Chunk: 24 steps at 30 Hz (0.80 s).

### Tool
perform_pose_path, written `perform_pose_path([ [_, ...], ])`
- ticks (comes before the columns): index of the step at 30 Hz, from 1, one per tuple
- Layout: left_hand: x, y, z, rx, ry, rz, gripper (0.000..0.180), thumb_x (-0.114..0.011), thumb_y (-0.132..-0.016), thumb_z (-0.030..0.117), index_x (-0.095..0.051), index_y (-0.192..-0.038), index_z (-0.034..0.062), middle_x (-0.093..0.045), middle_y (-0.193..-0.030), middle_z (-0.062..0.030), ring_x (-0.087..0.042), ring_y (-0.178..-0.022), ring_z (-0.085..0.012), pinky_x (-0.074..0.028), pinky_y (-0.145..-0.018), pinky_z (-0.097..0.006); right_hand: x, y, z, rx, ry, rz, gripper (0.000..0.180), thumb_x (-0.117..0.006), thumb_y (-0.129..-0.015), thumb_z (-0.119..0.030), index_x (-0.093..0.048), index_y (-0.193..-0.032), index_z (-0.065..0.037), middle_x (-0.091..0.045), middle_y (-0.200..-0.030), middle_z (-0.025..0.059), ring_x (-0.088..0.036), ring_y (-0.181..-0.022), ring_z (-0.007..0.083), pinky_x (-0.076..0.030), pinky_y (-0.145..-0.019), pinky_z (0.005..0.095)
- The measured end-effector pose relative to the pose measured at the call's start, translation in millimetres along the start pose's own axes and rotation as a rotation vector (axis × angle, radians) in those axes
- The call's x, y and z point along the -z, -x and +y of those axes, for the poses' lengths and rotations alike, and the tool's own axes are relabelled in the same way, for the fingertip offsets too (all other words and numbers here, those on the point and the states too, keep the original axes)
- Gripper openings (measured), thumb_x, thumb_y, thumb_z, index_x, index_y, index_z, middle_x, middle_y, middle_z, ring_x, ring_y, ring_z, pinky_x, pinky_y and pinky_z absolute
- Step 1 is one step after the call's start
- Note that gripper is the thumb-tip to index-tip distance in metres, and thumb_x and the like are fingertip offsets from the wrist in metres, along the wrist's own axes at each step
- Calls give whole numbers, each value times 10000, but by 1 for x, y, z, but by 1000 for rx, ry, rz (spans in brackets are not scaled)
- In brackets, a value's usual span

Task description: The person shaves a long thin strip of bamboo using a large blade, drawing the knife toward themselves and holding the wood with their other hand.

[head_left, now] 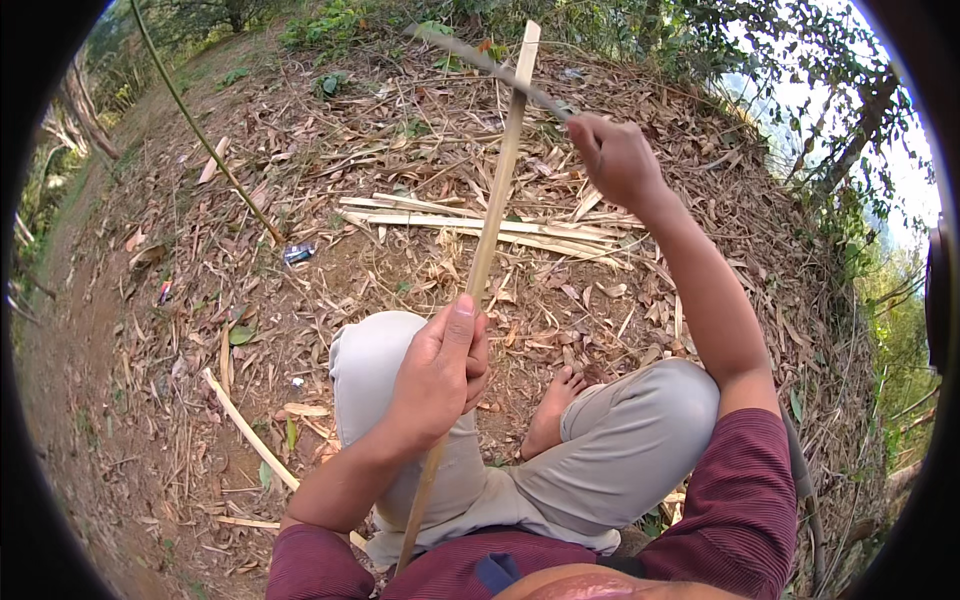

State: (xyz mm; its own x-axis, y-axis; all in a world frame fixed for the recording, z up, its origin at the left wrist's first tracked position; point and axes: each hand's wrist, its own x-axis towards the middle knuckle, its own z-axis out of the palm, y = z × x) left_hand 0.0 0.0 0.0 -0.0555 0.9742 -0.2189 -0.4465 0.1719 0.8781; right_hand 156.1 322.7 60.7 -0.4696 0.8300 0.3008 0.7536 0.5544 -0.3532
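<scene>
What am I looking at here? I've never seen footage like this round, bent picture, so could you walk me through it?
There is no machine: a person wears a wide fisheye camera on the head, looking down, which is why edges curve. The person sits on ground covered with dry leaves, one bare foot showing. The left hand grips a long pale bamboo strip that runs from the lap up and away. The right hand holds a long blade, blurred, laid across the strip near its top. More split bamboo strips lie on the ground beyond the knees.
</scene>
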Motion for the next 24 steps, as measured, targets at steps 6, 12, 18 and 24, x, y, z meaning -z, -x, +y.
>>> perform_pose_path([
  [6, 13, 4, 12, -15, 117, -83, 345, -389, -1046, 424, -441, -925, 105, -306, -612, 53, -223, -413, -30, -186, -366, -197, 1, -19, 90, -193, 8, 382, 836, -229, -872, -816, -535, -646, -71, -550, -603, 73, -590, -606, 188, -489, -593, 405],
  [12, 18, 1, 16, 10, 325, -122, 289, -394, -1046, 356, -456, -981, 82, -385, -650, 25, -288, -408, -48, -237, -366, -204, -16, 52, 0, -283, -974, 85, 672, -421, -878, -754, -453, -675, -114, -383, -549, -52, -361, -416, 55, -322, -399, 217],
  [18, 16, -2, 14, -26, 250, -147, 200, -454, -1041, 284, -477, -1016, 87, -446, -676, 2, -339, -416, -47, -279, -372, -185, -10, 96, -51, 111, -857, -127, 569, -570, -901, -620, -539, -702, -88, -403, -552, -67, -371, -463, 35, -287, -420, 217],
  [24, 11, 1, 12, -68, 172, -117, 181, -481, -1035, 264, -471, -1053, 84, -540, -725, -45, -442, -418, -65, -331, -359, -171, -2, 122, -109, 90, -857, -291, 349, -710, -894, -377, -679, -851, -33, -487, -548, -51, -443, -464, 41, -332, -422, 238],
])
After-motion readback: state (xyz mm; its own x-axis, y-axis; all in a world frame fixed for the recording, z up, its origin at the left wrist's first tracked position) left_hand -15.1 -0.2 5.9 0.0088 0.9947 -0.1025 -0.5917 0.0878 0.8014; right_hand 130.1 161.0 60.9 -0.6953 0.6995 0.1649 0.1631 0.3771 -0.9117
